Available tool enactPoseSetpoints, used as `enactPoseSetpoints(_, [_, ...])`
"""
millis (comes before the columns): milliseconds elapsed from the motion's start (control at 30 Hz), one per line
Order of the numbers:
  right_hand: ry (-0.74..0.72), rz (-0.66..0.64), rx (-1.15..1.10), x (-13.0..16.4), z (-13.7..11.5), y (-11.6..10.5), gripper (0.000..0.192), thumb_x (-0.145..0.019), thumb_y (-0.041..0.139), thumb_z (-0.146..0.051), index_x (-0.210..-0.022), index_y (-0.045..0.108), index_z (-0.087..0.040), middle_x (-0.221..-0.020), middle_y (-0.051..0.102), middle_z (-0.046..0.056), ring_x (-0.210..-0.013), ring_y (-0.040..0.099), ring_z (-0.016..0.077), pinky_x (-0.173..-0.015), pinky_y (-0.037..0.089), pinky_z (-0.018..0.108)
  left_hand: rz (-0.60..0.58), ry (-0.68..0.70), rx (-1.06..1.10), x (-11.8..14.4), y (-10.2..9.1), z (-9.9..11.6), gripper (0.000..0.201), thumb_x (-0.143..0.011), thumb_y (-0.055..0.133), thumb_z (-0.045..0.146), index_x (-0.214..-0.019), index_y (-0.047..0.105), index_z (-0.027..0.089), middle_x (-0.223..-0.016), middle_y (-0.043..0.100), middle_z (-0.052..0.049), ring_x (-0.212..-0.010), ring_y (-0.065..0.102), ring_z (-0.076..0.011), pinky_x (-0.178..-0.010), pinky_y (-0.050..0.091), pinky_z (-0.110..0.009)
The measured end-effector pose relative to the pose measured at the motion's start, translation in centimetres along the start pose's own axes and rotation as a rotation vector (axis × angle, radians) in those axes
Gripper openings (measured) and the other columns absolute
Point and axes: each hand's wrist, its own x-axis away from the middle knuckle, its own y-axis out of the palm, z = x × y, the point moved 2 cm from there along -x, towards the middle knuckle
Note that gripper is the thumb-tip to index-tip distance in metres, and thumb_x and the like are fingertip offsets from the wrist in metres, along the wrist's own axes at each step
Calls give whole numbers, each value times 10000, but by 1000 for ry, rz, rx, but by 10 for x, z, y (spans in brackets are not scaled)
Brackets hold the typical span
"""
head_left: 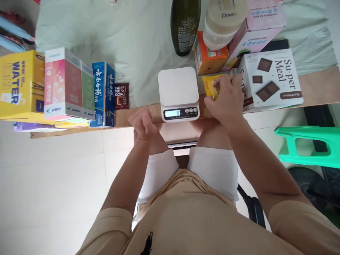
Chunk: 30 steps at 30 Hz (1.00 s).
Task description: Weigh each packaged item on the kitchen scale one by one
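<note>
Right hand [227,101] closed around a small yellow packet [210,86], fingers curled over it, just right of the white kitchen scale [178,92] at the table edge. Scale platform bare, display lit. Left hand [143,124] loosely fisted, gripping nothing, resting at the wooden table edge [316,90] just left of the scale's front. Behind the packet: an orange carton [208,56], a dark green bottle [185,26], a Dove jar [224,21], a pink box [261,33]. White Su-per Meal box [273,78] touching the right hand's far side. Off to the left: cocoa sachet [121,95], blue box [104,94], pink-and-green box [67,83], yellow water box [20,85]. Green stool [308,147] on the floor at right.
</note>
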Motion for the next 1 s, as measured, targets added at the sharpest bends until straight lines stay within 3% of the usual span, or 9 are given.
enactPoseSetpoints(67, [2,37,-21,6,-6,-6,352,-787,655,-212,-1093,483,-234,-1350,479,164,-1300,520,283,-1033,542,470,4,16,68,0,7,26,674,-1056,78,698,-565,201,254,-502,293,-23,-519,285,-146,-584,280,-395])
enactPoseSetpoints(133, [-59,108,-84,12,-15,-12,342,-793,635,-200,-1096,479,-231,-1324,482,157,-1332,503,279,-1058,545,464,-37,29,149,-4,20,54,705,-1073,124,707,-595,362,245,-569,458,-43,-567,446,-169,-604,403,-404])
enactPoseSetpoints(233, [-189,191,-193,19,-35,-18,331,-781,632,-183,-1077,489,-223,-1245,498,137,-1325,503,278,-1140,527,488,-126,-3,390,-13,39,85,661,-1087,202,701,-1011,673,244,-1034,746,-91,-987,725,-220,-862,605,-419])
enactPoseSetpoints(300, [-240,196,-218,20,-46,-17,313,-786,643,-185,-1065,508,-225,-1219,512,129,-1311,505,276,-1177,512,496,-173,-69,584,-18,46,90,640,-1074,254,729,-1246,652,259,-1311,719,-105,-1244,719,-250,-1023,619,-430])
enactPoseSetpoints(433, [-265,98,-212,16,-63,-6,301,-804,639,-185,-1080,528,-230,-1236,516,112,-1259,543,258,-1107,560,482,-197,-118,657,-21,45,71,664,-1063,272,747,-1353,635,272,-1479,657,-108,-1324,707,-278,-1087,612,-431])
enactPoseSetpoints(567, [-234,-9,-196,13,-78,12,289,-840,673,-218,-1103,552,-221,-1261,521,117,-1221,595,261,-1022,590,449,-217,-132,493,-21,33,53,753,-1046,195,782,-1395,631,277,-1469,689,-105,-1388,669,-287,-1176,553,-473])
enactPoseSetpoints(800, [-261,-67,-257,6,-92,24,233,-934,674,-375,-1097,588,-232,-1248,559,102,-1034,634,200,-895,603,368,-194,-185,140,-28,29,54,804,-1015,137,817,-1399,630,313,-1321,749,-115,-1254,675,-372,-1110,449,-665])
enactPoseSetpoints(900, [-300,52,-327,6,-73,22,261,-910,665,-424,-1075,607,-230,-1196,602,103,-1019,613,203,-988,597,410,-90,-169,148,-24,22,43,681,-1061,204,744,-1336,628,287,-1257,738,-130,-1227,679,-318,-1076,477,-562])
enactPoseSetpoints(1000, [-280,163,-438,10,-38,27,231,-918,579,-437,-1002,602,-223,-1059,619,105,-958,596,217,-992,579,448,44,-176,179,-17,5,17,538,-1068,343,679,-899,603,240,-855,640,-75,-858,628,-228,-800,474,-415])
